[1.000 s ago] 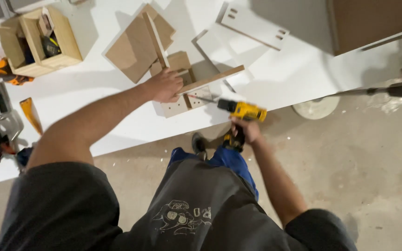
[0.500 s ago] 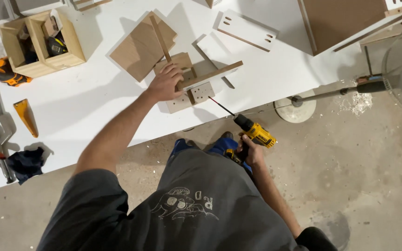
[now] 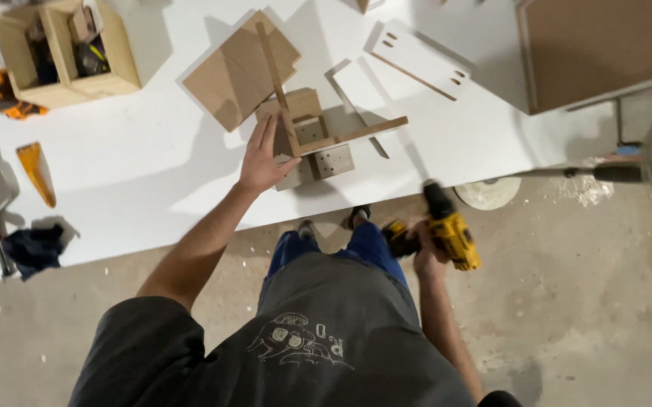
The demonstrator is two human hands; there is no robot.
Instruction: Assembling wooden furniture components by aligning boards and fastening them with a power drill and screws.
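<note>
Looking down, head view:
Left hand (image 3: 262, 160): open, flat on the wood piece (image 3: 312, 147) near the bench (image 3: 130, 181) front edge.
Right hand (image 3: 425, 252): closed on the drill (image 3: 446, 230), off the bench, right of the piece.
Nearer hand: left.
Drill axis: nose toward the bench.

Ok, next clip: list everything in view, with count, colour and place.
Worktable: one, white, across the top.
Wood assembly: one, tan, table centre.
Brown panel: one, behind the assembly.
White slotted panel: one, upper right.
Large board: one, brown, top right corner.
Wooden crate: one, tan, top left.
Drill: one, yellow and black, off the table edge.
Left hand: flat on the assembly.
Right hand: grips the drill.
</note>
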